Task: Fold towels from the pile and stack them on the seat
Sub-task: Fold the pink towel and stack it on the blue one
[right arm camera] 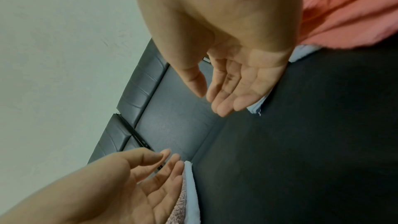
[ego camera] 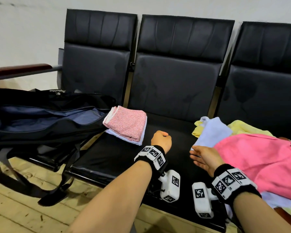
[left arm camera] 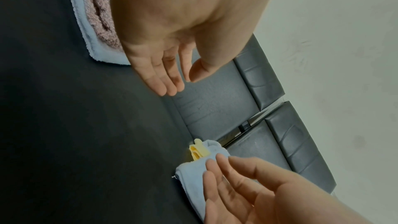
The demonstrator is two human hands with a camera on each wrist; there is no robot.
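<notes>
On the left of the black middle seat (ego camera: 121,158) lies a folded stack (ego camera: 126,125), a speckled pink towel on top of a pale blue one (left arm camera: 86,40). The loose pile spreads over the right: a pale blue towel (ego camera: 212,130), a yellow towel (ego camera: 197,130) and a large pink towel (ego camera: 259,158). My left hand (ego camera: 161,138) hovers over the seat just right of the stack, fingers relaxed (left arm camera: 168,84) and holding nothing. Palm turned inward, my right hand (ego camera: 196,155) sits at the near corner of the pale blue towel (left arm camera: 191,176), its fingers (right arm camera: 224,101) straight and empty.
An open dark bag (ego camera: 40,118) fills the left seat, its straps hanging to the wooden floor (ego camera: 23,207). The seat backs (ego camera: 175,81) rise behind against a white wall. A wooden armrest (ego camera: 20,68) juts out at far left.
</notes>
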